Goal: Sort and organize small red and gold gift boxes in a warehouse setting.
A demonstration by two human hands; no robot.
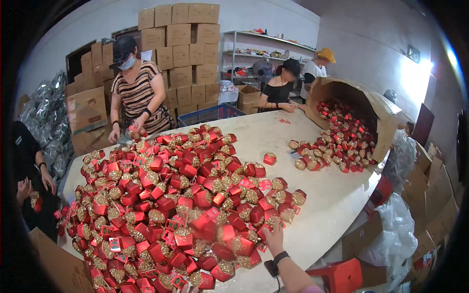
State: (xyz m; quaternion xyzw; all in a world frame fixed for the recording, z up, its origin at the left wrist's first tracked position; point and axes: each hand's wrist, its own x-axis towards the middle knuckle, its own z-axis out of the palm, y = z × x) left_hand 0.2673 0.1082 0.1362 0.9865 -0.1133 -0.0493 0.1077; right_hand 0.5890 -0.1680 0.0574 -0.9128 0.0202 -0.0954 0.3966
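Note:
A large heap of small red pot-shaped ornaments with gold beaded tops point(168, 202) and red tags covers the near left of the white table point(317, 195). My right hand point(274, 238), with a dark band on the wrist, reaches to the heap's right edge. Its fingers are apart beside a gold-topped ornament point(287, 213), and I see nothing held. One red ornament point(205, 219) is smeared by motion above the heap's middle. Only fingertips of my left hand point(185, 289) show at the bottom edge, by an ornament with a tag point(178, 281); what they hold is hidden.
At the table's far right, a big carton point(391, 110) lies on its side, spilling more ornaments. Across the table a masked person point(139, 93) handles ornaments; others work at the back and far left. A small black device point(271, 267) with a cable lies by my right wrist.

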